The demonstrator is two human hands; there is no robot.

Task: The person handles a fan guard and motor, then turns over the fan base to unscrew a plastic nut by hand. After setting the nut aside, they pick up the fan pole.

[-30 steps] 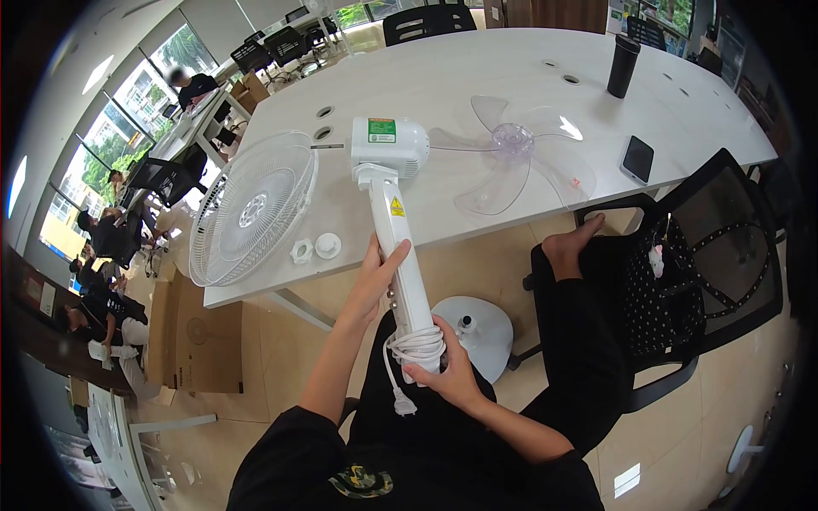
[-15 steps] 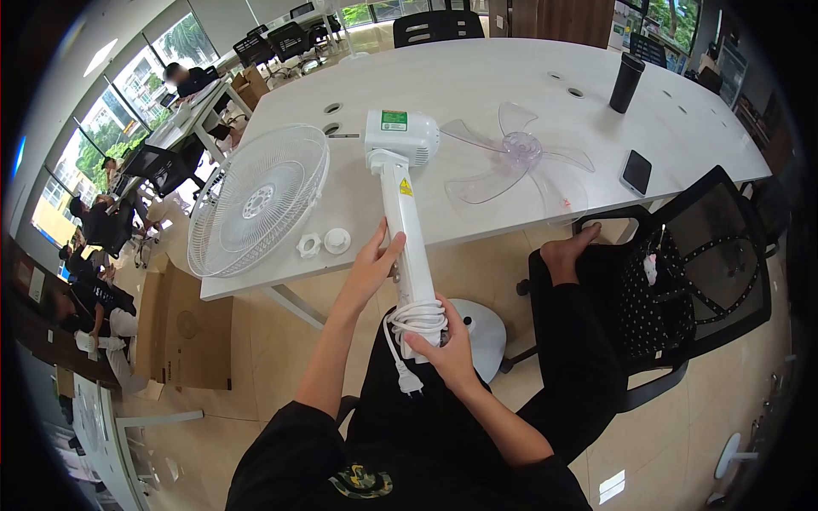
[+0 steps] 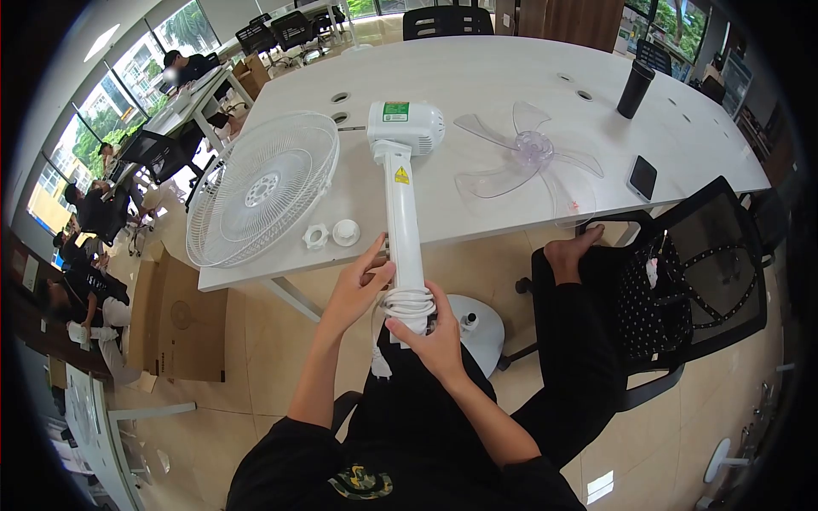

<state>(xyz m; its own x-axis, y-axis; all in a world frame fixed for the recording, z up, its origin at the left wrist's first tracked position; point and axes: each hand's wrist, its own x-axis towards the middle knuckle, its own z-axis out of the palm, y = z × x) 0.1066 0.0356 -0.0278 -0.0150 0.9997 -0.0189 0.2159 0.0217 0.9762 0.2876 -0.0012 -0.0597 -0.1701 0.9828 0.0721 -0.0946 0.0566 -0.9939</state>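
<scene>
A white fan body (image 3: 404, 213), with its motor head over the table, slants down toward my lap. My right hand (image 3: 436, 339) is closed around its lower end, where a white power cord (image 3: 407, 303) is wound in loops. From the coil the plug (image 3: 380, 364) dangles, smeared by motion. Beside the column's left edge is my left hand (image 3: 358, 291), index finger stretched along it and fingers apart, fingertips right at small buttons. A fan grille (image 3: 271, 192), a white nut (image 3: 316, 237), a round white cap (image 3: 346, 232) and clear fan blades (image 3: 533, 150) lie on the table.
The white table (image 3: 477, 77) also bears a black tumbler (image 3: 636, 88) and a phone (image 3: 642, 177). A round white base (image 3: 477, 328) stands on the floor by my legs. At right is a mesh chair (image 3: 716, 255) with a dotted bag; a cardboard box (image 3: 183, 319) stands left.
My left hand has slid down and left, its thumb moving off the column's front to the edge. The fan body has tilted more upright, and the plug has swung left.
</scene>
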